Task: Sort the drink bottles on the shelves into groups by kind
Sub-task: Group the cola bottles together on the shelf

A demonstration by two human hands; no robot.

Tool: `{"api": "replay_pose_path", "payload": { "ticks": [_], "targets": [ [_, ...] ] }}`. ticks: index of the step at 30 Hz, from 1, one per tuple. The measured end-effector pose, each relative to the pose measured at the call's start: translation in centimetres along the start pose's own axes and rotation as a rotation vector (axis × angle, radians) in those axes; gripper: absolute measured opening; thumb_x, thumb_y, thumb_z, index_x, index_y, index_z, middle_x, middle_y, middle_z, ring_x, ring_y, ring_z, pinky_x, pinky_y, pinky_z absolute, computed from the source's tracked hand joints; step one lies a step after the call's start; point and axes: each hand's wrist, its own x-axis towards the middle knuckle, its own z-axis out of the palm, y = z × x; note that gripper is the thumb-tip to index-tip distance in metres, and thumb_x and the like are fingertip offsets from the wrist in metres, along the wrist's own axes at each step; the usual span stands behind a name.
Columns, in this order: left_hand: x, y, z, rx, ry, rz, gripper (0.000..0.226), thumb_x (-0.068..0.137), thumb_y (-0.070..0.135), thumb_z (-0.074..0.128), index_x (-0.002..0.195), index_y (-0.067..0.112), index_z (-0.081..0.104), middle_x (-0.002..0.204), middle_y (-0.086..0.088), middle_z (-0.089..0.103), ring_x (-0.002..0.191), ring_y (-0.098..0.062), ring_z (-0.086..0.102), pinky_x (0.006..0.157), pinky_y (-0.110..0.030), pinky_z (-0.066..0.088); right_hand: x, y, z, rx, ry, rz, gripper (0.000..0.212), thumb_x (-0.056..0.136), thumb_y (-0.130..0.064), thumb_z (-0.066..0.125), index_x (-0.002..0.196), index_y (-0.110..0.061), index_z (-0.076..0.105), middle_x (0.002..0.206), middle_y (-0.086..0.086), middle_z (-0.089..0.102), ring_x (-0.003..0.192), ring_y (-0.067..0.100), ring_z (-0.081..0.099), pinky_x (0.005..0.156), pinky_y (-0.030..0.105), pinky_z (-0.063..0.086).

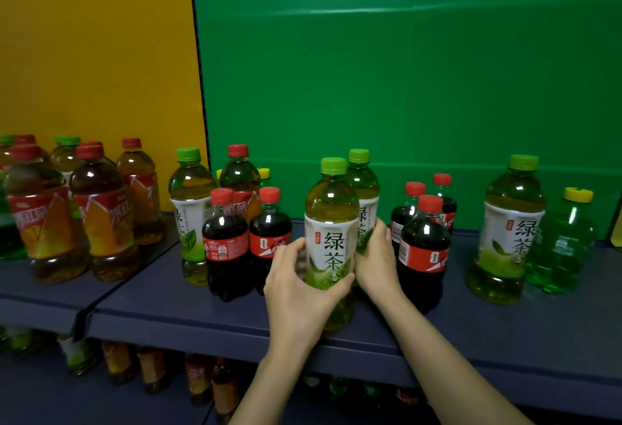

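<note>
A green tea bottle [331, 222] with a light-green cap stands near the front of the dark shelf [208, 320]. My left hand [296, 293] grips its lower part, thumb across the label. Just behind it stands a second green tea bottle [365, 188]; my right hand [377, 259] curls round that one's lower body. Cola bottles with red caps stand on both sides: two at the left [227, 239] and several at the right [424, 249]. Another green tea bottle [508, 229] and a green soda bottle [565, 242] with a yellow cap stand far right.
Iced red tea bottles [101, 215] crowd the adjoining shelf section at the left, and a green tea bottle [190, 209] stands beside them. The lower shelf holds more bottles [202, 381]. A yellow panel and a green panel back the shelves.
</note>
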Motion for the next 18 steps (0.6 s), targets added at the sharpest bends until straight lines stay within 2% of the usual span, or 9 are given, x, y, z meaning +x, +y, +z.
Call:
{"api": "replay_pose_path", "payload": {
  "ticks": [5,7,9,10,12,14,16,18],
  "targets": [
    [-0.5,0.8,-2.4,-0.059,-0.004,-0.022,0.061,0.049,0.033,0.087,0.103,0.029,0.06,0.096,0.009,0.059,0.084,0.001,0.054,0.068,-0.017,0.052,-2.0,-0.6,-0.9,0.051,-0.009,-0.049,0.064,0.078,-0.026,0.069,0.128,-0.003,0.036,0.121,0.012,0.045,0.113,0.024,0.047,0.091,0.037,0.043],
    [-0.5,1.4,-3.5,-0.085,-0.003,-0.027,0.057,0.046,0.046,0.079,0.098,0.037,0.059,0.095,0.009,0.06,0.082,-0.001,0.054,0.066,-0.015,0.051,-3.0,-0.8,-1.3,0.062,-0.012,-0.085,0.066,0.077,-0.031,0.07,0.128,-0.005,0.037,0.12,0.009,0.046,0.11,0.02,0.048,0.087,0.032,0.043],
    [-0.4,2.0,-4.6,-0.103,-0.001,-0.033,0.052,0.046,0.051,0.074,0.094,0.041,0.058,0.095,0.008,0.062,0.082,-0.002,0.055,0.066,-0.014,0.05,-3.7,-1.2,-1.6,0.066,-0.014,-0.114,0.065,0.078,-0.034,0.07,0.127,-0.007,0.038,0.118,0.007,0.046,0.107,0.017,0.048,0.083,0.026,0.039],
    [-0.5,2.1,-5.0,-0.116,-0.004,-0.038,0.051,0.047,0.048,0.077,0.094,0.041,0.059,0.096,0.005,0.062,0.082,-0.003,0.055,0.065,-0.013,0.049,-4.0,-1.4,-1.8,0.074,-0.015,-0.126,0.065,0.078,-0.035,0.07,0.127,-0.008,0.038,0.117,0.006,0.046,0.106,0.015,0.048,0.083,0.025,0.039],
    [-0.6,2.5,-5.8,-0.16,-0.013,-0.056,0.051,0.055,0.029,0.086,0.098,0.036,0.06,0.1,-0.001,0.063,0.084,-0.007,0.056,0.064,-0.011,0.049,-4.4,-1.8,-2.2,0.097,-0.018,-0.152,0.065,0.078,-0.039,0.068,0.128,-0.011,0.038,0.118,0.004,0.047,0.106,0.013,0.049,0.085,0.027,0.041],
    [-0.8,2.7,-6.7,-0.192,-0.005,-0.058,0.053,0.057,0.018,0.086,0.102,0.031,0.062,0.104,-0.003,0.063,0.089,-0.009,0.057,0.064,-0.011,0.049,-4.9,-2.3,-2.6,0.12,-0.022,-0.173,0.067,0.076,-0.046,0.066,0.129,-0.014,0.038,0.119,0.003,0.049,0.109,0.015,0.05,0.089,0.032,0.044],
    [-1.0,2.8,-7.8,-0.2,0.023,-0.045,0.059,0.053,0.029,0.089,0.105,0.03,0.062,0.106,-0.001,0.064,0.094,-0.011,0.06,0.065,-0.012,0.05,-5.3,-2.8,-2.8,0.155,-0.03,-0.193,0.074,0.073,-0.055,0.063,0.13,-0.016,0.039,0.12,0.001,0.05,0.11,0.014,0.051,0.091,0.033,0.046],
    [-1.2,2.5,-9.0,-0.208,0.066,-0.036,0.063,0.05,0.034,0.086,0.108,0.028,0.063,0.107,0.0,0.065,0.098,-0.01,0.061,0.068,-0.013,0.051,-5.8,-3.5,-2.9,0.208,-0.043,-0.207,0.076,0.071,-0.059,0.063,0.131,-0.018,0.039,0.12,-0.002,0.051,0.108,0.009,0.052,0.089,0.028,0.046]
  ]
}}
